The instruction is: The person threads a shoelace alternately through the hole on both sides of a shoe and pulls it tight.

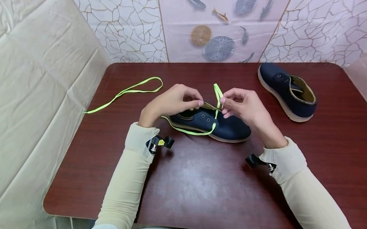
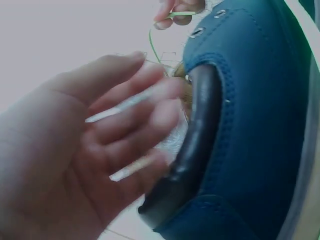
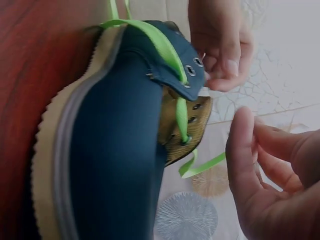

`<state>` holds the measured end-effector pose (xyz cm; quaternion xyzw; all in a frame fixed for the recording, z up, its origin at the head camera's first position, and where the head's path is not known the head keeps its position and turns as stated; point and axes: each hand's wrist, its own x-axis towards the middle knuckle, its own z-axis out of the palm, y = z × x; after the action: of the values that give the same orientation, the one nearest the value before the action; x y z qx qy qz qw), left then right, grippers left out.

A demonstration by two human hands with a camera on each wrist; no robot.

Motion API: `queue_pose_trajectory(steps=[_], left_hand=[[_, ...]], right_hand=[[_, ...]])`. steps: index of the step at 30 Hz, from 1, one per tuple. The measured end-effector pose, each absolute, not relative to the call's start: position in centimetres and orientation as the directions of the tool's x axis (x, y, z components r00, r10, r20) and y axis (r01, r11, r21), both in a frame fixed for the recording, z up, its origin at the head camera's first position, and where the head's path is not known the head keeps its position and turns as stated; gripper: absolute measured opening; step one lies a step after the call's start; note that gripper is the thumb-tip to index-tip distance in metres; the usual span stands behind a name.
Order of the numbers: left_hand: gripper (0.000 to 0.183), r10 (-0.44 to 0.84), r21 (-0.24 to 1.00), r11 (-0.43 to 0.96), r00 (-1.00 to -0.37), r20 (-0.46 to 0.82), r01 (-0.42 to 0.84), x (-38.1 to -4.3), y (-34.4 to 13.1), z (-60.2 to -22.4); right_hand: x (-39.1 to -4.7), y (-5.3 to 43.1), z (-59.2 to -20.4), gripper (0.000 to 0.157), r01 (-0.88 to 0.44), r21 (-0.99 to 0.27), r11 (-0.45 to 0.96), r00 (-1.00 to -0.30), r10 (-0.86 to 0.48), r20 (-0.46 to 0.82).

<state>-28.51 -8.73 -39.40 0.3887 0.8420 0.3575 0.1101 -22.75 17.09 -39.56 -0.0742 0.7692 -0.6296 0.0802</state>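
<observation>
A dark navy shoe [image 1: 232, 125] lies on the table, toe to the right, with a bright green shoelace [image 1: 217, 95] through its front eyelets. My right hand [image 1: 248, 103] pinches that lace beyond the shoe's far side, and a loop of it rises above the fingers. My left hand [image 1: 175, 100] hovers over the shoe's opening, fingertips close to the raised eyelet flap [image 3: 192, 127]. In the left wrist view its fingers are loosely bent and blurred beside the padded collar [image 2: 197, 125]. The lace's other end trails along the near side of the shoe.
A second navy shoe [image 1: 287, 93], showing no lace, stands at the table's back right. Another green shoelace [image 1: 123, 92] lies looped at the back left. A patterned cloth [image 1: 135, 27] hangs behind the reddish-brown table [image 1: 192, 183].
</observation>
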Motion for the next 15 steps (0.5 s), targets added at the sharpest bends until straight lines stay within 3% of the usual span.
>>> queue_pose_trajectory(steps=[7, 15], left_hand=[[0.021, 0.799, 0.626, 0.473, -0.601, -0.009, 0.619, -28.5, -8.4, -39.4], [0.022, 0.799, 0.654, 0.466, -0.601, -0.022, 0.595, -28.1, -8.4, -40.1]], right_hand=[[-22.5, 16.9, -40.2, 0.019, -0.049, -0.978, 0.201, -0.976, -0.22, 0.003], [-21.6, 16.4, -41.3, 0.018, -0.117, -0.977, 0.179, -0.974, -0.215, 0.078]])
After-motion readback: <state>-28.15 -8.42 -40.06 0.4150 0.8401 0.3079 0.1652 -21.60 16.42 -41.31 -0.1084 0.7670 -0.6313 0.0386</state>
